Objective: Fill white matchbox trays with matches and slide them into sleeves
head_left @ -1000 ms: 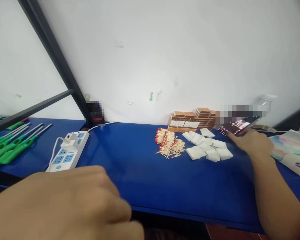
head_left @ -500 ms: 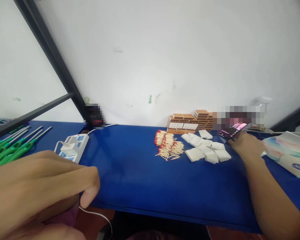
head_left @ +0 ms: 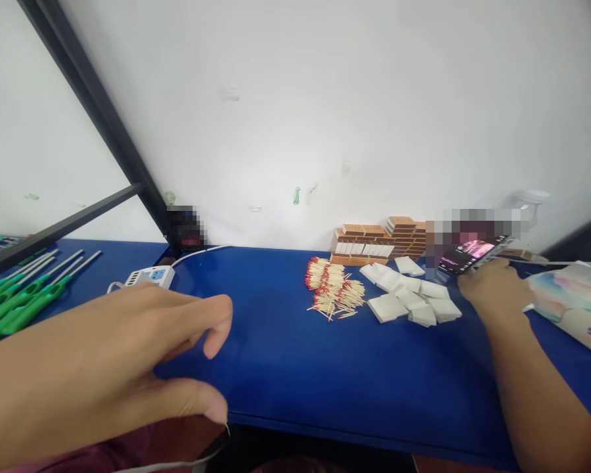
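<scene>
My left hand [head_left: 142,355] hovers over the front left of the blue table, fingers curled, thumb and forefinger apart with nothing between them. A white cord [head_left: 172,465] passes below its thumb tip. At the back right my right hand [head_left: 497,286] grips the lower edge of a tilted phone [head_left: 473,255] with a lit screen; its fingertips are partly hidden. Left of that hand lie several white matchbox trays [head_left: 408,292], loosely heaped. Beside them is a pile of red-tipped matches [head_left: 332,286]. Brown matchbox sleeves [head_left: 406,240] are stacked against the wall behind.
Green long-necked lighters [head_left: 27,295] lie at the left, near a white power strip [head_left: 152,276] partly behind my left hand. A tissue pack [head_left: 574,299] sits at the far right. Dark metal frame bars [head_left: 93,112] stand at the left. The blue table [head_left: 354,381] has a front edge below.
My left hand has moved right and opened, its thumb parting from the forefinger. The phone has tilted a little in my right hand. The view has shifted slightly.
</scene>
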A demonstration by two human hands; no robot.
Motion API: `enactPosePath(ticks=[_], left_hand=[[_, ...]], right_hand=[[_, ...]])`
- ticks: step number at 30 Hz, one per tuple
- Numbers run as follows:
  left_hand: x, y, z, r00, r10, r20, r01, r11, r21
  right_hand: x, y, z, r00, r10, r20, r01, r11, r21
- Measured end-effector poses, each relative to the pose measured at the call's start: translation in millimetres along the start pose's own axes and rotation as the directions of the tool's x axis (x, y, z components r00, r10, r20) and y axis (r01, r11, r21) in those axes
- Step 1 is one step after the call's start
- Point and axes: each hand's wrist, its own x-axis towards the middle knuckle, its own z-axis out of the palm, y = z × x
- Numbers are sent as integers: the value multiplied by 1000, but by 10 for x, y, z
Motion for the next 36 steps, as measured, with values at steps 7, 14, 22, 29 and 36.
enactPosePath(ticks=[7,14,22,29,36], left_hand=[[319,-48,123,953,7,304,21,996,-90],[1062,-276,920,889,-70,452,92,995,-28],[1478,-480,2053,977,-120,175,128,991,-34],[1281,-406,2362,961,-155,-230,138,986,-90],[1182,-231,2451,900,73,-429,-97,995,-35]], right_hand=[[-208,-204,-136,982,-158,-103,160,987,17],[-523,-504,-172,777,-574,-259,576,814,-74],[-458,-539,11,655,-755,-45,755,656,-14],[-274,-379,69,687,-726,-35,727,686,25],[-376,-464,196,662,-749,-28,749,662,11]])
